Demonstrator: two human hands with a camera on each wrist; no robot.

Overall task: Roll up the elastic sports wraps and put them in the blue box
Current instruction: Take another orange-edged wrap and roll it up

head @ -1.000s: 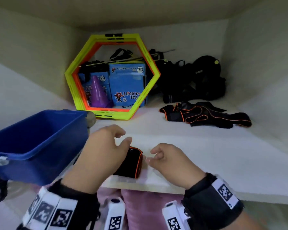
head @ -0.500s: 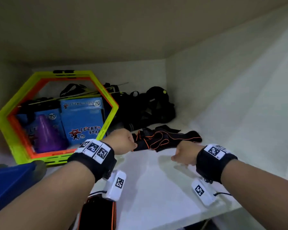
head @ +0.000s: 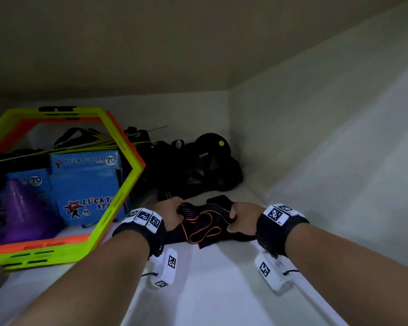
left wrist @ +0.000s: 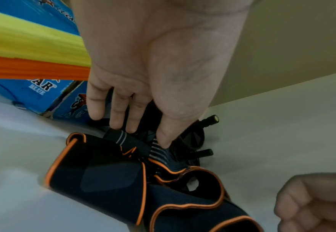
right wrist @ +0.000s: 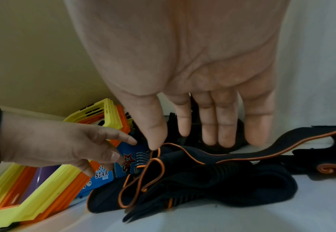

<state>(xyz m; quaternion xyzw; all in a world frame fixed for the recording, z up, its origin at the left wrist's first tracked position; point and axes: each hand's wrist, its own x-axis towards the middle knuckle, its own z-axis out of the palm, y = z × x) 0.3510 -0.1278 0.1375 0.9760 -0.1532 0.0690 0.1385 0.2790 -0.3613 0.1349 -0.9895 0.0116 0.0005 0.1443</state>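
Head view shows two forearms reaching deep into a white shelf [head: 222, 290]. Between the hands lies a black elastic sports wrap [head: 204, 225] with orange piping, crumpled and unrolled, resting on the shelf floor. The left hand [head: 171, 214] is at the wrap's left end; the left wrist view shows its fingertips [left wrist: 132, 125] and thumb coming down on a striped black fold, touching or nearly so, though a firm pinch is not plain. The right hand [head: 242, 218] is at the wrap's right end; in the head view its fingers look curled onto the fabric, while the right wrist view shows them extended just above it, so its grip cannot be told. Behind the wrap sits a heap of black gear [head: 198, 170]. To the left stands a yellow and orange hexagonal ring [head: 125, 201] in front of blue Lucky Star boxes [head: 85, 184]. No blue box for the wraps is clearly in sight.

Judging by this, the step is picking up a loose wrap. Next it likely needs drawing forward and straightening before rolling.
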